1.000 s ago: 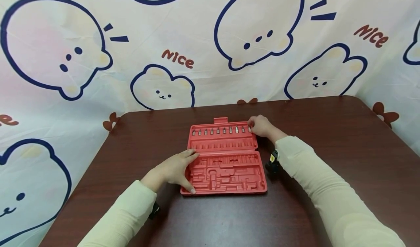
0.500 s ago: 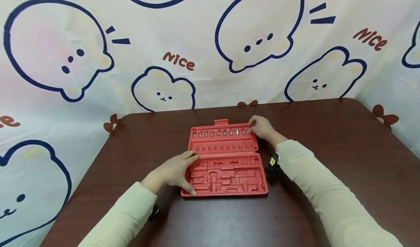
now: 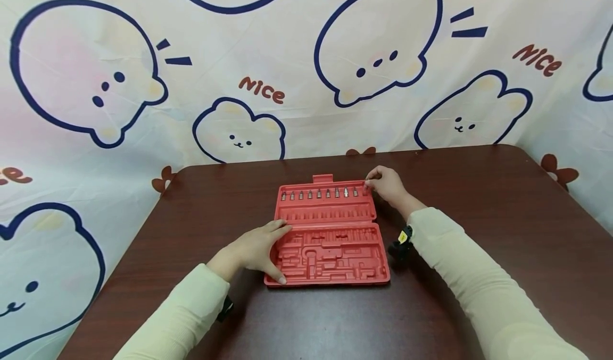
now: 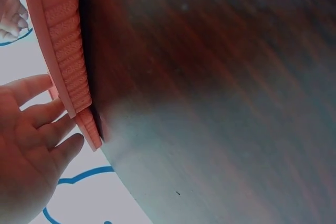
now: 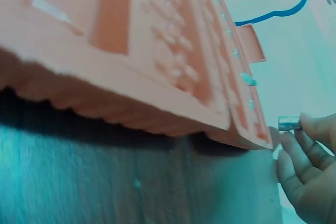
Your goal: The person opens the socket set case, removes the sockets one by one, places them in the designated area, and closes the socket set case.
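Observation:
An open red plastic case [image 3: 330,216] lies on the dark wooden table. Along its far half runs a row of small silver socket bits [image 3: 318,193]. My left hand [image 3: 255,247] rests spread on the case's left side, thumb on the front left corner and fingers along the rim; its fingers [image 4: 44,109] show beside the ribbed wall in the left wrist view. At the far right corner, my right hand [image 3: 387,185] pinches a silver socket bit [image 5: 289,123] between thumb and fingers, just beyond the case edge in the right wrist view.
The near half of the case has moulded recesses [image 3: 330,253], and a red latch tab [image 3: 322,178] sticks out at the back. Behind the table [image 3: 230,190] hangs a white cloth [image 3: 297,46] with cartoon bears. Black wrist cameras [image 3: 399,248] sit under the sleeves.
My right hand has drawn the socket bit from the right end of the row and moved slightly right with it. My left hand stays in place on the case.

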### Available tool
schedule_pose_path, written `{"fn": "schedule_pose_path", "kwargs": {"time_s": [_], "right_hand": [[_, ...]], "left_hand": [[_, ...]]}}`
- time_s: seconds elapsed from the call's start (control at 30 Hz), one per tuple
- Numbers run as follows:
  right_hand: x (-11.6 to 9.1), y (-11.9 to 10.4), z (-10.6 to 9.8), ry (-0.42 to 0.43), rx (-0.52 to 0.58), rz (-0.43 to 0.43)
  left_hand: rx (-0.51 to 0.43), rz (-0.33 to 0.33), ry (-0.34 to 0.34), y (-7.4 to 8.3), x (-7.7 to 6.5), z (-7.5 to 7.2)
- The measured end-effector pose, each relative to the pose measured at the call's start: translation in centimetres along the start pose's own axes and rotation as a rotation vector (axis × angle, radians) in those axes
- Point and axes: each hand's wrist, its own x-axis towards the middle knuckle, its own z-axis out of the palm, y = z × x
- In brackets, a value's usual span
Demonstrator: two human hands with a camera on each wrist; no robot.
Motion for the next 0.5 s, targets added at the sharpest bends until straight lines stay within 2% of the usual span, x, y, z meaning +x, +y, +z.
{"fn": "schedule_pose_path", "kwargs": {"time_s": [0.2,0.5], "right_hand": [[-1.0,0.0,-1.9,-0.062,0.04,0.008],[-2.4,1.9,-4.8,-0.114,-0.02,0.079]], "left_hand": [[0.002,-0.013,-0.003,0.0,0.1,-0.2],[0.006,-0.011,-0.011,-0.1,0.2,0.0]]}}
